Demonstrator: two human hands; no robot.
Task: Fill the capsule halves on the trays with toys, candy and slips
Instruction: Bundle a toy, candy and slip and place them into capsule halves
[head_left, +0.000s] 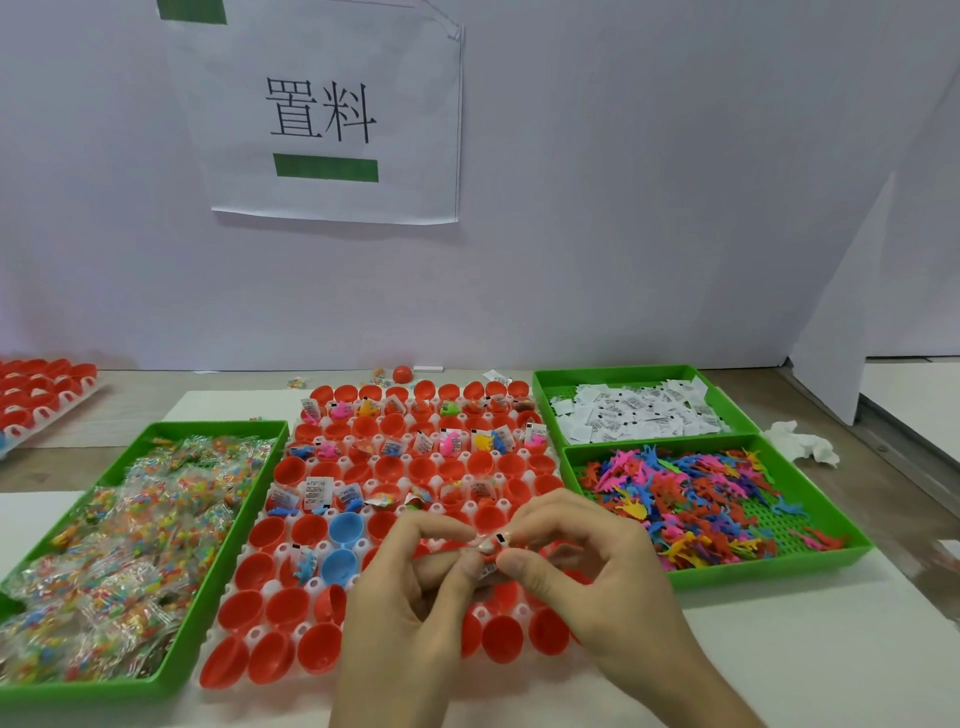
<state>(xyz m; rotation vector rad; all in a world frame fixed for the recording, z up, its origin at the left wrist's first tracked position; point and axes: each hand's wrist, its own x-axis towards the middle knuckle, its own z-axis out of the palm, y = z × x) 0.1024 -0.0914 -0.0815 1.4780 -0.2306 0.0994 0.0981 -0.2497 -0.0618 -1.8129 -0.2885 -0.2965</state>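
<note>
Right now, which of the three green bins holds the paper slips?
The back-right bin, full of white printed slips. The toy bin in front of it holds coloured figures; the left bin holds candy bags.

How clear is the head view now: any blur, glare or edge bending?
Head view: light even and soft, no strong glare, shadows faint; slight blur on the left hand, right hand and the slip they pinch, print unreadable; wide-angle stretch skews the candy tray at left.

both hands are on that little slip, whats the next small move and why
Probably lower the slip, pinched between the left hand and right hand, into the red capsule half just below: it looks empty, while halves farther back already hold slips.
</note>
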